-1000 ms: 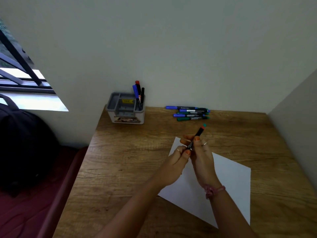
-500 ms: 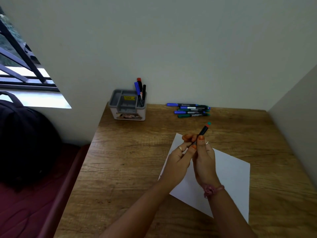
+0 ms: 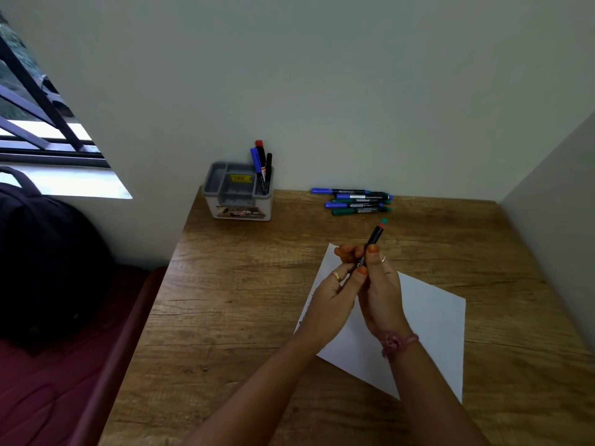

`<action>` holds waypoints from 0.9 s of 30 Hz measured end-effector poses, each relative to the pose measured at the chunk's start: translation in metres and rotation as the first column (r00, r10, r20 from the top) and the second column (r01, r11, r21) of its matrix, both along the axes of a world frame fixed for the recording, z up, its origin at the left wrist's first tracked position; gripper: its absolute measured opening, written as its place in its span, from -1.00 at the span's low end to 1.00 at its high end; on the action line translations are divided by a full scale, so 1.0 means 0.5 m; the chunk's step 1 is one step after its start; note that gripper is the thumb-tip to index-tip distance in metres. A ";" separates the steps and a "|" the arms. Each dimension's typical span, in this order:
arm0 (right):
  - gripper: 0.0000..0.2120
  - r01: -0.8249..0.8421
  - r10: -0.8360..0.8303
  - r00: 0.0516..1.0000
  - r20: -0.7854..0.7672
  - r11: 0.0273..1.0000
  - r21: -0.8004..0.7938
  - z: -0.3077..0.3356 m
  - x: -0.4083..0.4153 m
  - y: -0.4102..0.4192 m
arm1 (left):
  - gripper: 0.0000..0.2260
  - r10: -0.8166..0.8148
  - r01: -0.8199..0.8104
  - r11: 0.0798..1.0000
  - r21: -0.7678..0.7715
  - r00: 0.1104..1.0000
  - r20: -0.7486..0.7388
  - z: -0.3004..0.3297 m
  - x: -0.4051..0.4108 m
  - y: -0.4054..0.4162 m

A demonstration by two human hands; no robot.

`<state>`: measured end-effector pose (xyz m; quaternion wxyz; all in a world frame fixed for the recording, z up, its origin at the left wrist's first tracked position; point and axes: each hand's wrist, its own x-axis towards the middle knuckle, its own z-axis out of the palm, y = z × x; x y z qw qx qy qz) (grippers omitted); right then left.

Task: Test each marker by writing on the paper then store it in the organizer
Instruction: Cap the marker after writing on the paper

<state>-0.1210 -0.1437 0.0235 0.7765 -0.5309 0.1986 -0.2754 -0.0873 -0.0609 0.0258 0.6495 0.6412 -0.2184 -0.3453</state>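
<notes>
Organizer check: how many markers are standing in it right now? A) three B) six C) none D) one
A: three markers, with red, blue and black tops, stand in the right-hand compartment of the organizer; the others lie on the desk or are in the hands.

Dark backpack [image 3: 42, 262] beside wooden desk [image 3: 225, 317]

Not much here can be read. The grey organizer [image 3: 240, 191] carries a yellow sticker inside it and a printed band on its front wall ending in what looks like "DP"; the rest is blurred. The markers [image 3: 352, 201] lying to the right of the organizer bear white print too small to read.
</notes>
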 end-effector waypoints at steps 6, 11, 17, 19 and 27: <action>-0.76 0.173 -0.173 0.983 -0.061 0.985 -0.001 0.014 0.008 -0.031 | -0.24 -0.245 0.218 0.938 0.269 0.967 0.073 -0.021 0.062 0.051; -0.91 0.128 -0.123 0.987 -0.099 0.991 0.041 -0.013 0.016 -0.075 | -0.41 -0.249 0.080 0.865 0.496 0.926 0.284 -0.040 0.156 0.087; -0.79 -0.174 0.131 0.964 -0.231 0.969 -0.176 -0.066 0.008 -0.094 | -0.67 -0.407 0.000 0.788 0.616 0.751 0.520 -0.078 0.238 0.063; -0.78 -0.255 0.190 0.941 -0.280 0.943 -0.214 -0.078 0.006 -0.090 | -0.63 -0.468 0.006 0.777 0.630 0.675 0.571 -0.089 0.252 0.050; -0.83 -0.452 0.340 0.864 -0.373 0.848 -0.275 -0.114 -0.003 -0.095 | -0.51 -0.616 0.077 0.766 0.638 0.369 0.696 -0.122 0.296 0.013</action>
